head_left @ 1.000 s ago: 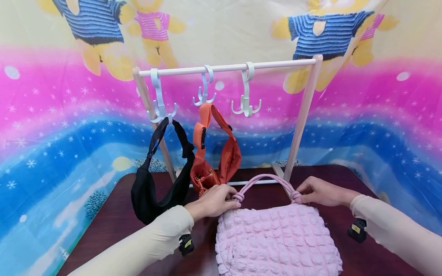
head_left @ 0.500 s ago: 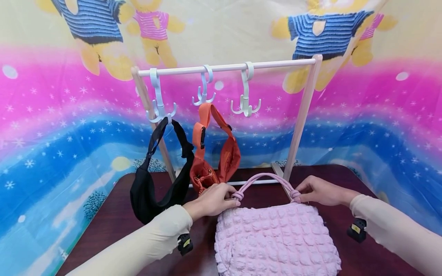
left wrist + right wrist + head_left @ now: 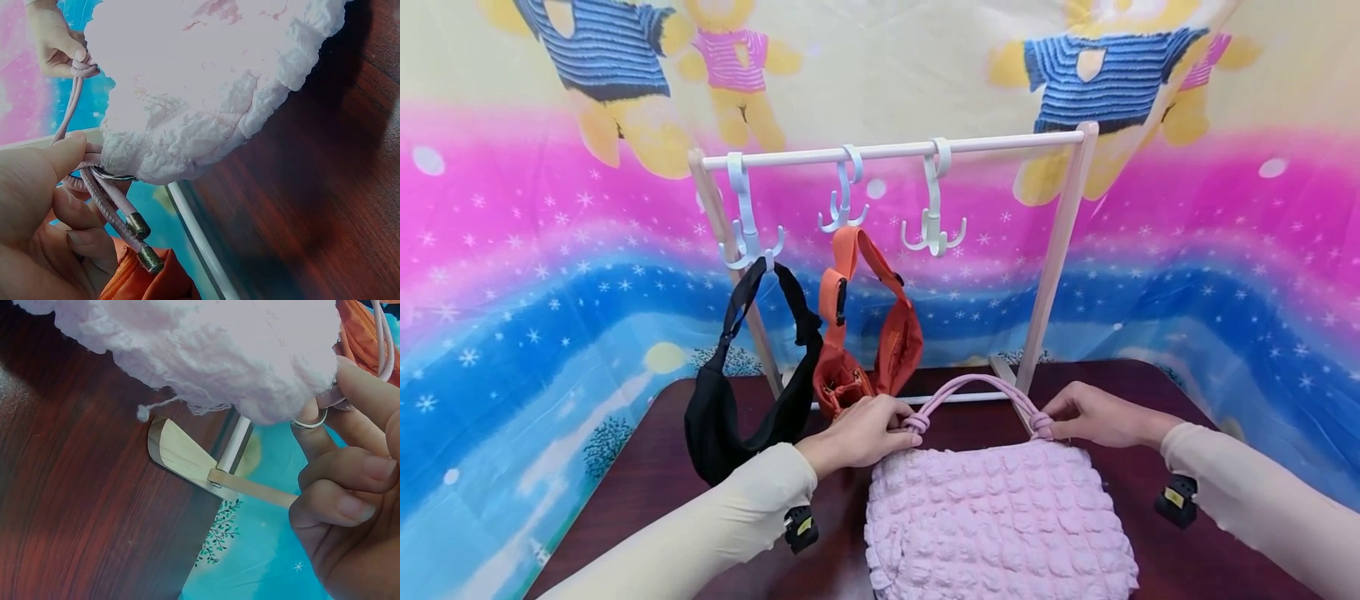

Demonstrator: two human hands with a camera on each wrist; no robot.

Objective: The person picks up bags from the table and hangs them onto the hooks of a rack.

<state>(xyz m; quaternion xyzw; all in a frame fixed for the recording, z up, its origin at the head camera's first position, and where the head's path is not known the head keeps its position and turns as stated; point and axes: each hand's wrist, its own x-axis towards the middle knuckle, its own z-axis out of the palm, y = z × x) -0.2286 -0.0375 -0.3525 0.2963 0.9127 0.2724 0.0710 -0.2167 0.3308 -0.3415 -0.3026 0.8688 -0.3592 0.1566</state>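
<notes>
A puffy pink handbag (image 3: pixel 1000 517) fills the front of the head view, its corded handle (image 3: pixel 973 379) arching upward. At the handle's left knot, my left hand (image 3: pixel 865 433) pinches the cord between thumb and fingers. The right knot is pinched by my right hand (image 3: pixel 1093 417). Two loose cord ends (image 3: pixel 119 212) with metal tips hang under my left fingers in the left wrist view. Beside my right fingers, a metal ring (image 3: pixel 310 424) shows in the right wrist view. Whether the bag's bottom touches the table is hidden.
Behind stands a wooden rack (image 3: pixel 1052 275) with three white hooks along its bar. A black bag (image 3: pixel 722 417) hangs from the left hook, an orange waist bag (image 3: pixel 902 342) from the middle one. The right hook (image 3: pixel 934 229) holds nothing. Beneath is a dark red table (image 3: pixel 647 467).
The pink handbag has shifted very slightly left, with its handle a touch higher. Both hands keep the same pinch on the knots.
</notes>
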